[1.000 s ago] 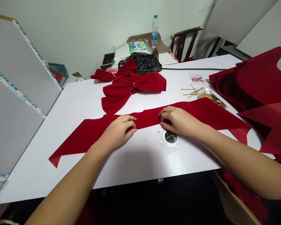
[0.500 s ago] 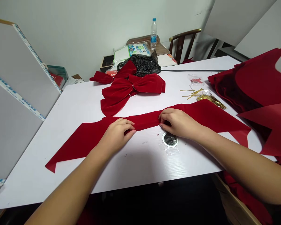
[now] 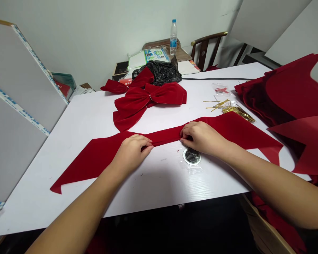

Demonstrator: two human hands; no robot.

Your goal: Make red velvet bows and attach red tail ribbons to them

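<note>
A long piece of red velvet fabric [image 3: 164, 137] lies across the white table, its wide ends spread left and right and its middle narrowed into folds. My left hand [image 3: 134, 150] is closed on the lower edge of the fabric left of centre, thumb and fingers pinching. To the right, my right hand [image 3: 198, 137] pinches the same strip, its fingertips curled at the edge. Beyond them rest finished-looking red velvet bows [image 3: 151, 97], partly overlapping. Gold twist ties [image 3: 238, 113] lie past my right hand, some loose and some in a bundle.
Stacked red fabric [image 3: 294, 88] fills the table's right side. A black plastic bag [image 3: 161, 72] sits at the back, with a water bottle [image 3: 173, 38] behind it. A round cable hole [image 3: 192, 156] is near my right hand. White panels [image 3: 23, 77] stand at the left.
The strip between my hands has become narrower, with a crease now showing beside my left fingertips. Both hands stay in nearly the same places; the view has shifted slightly.
</note>
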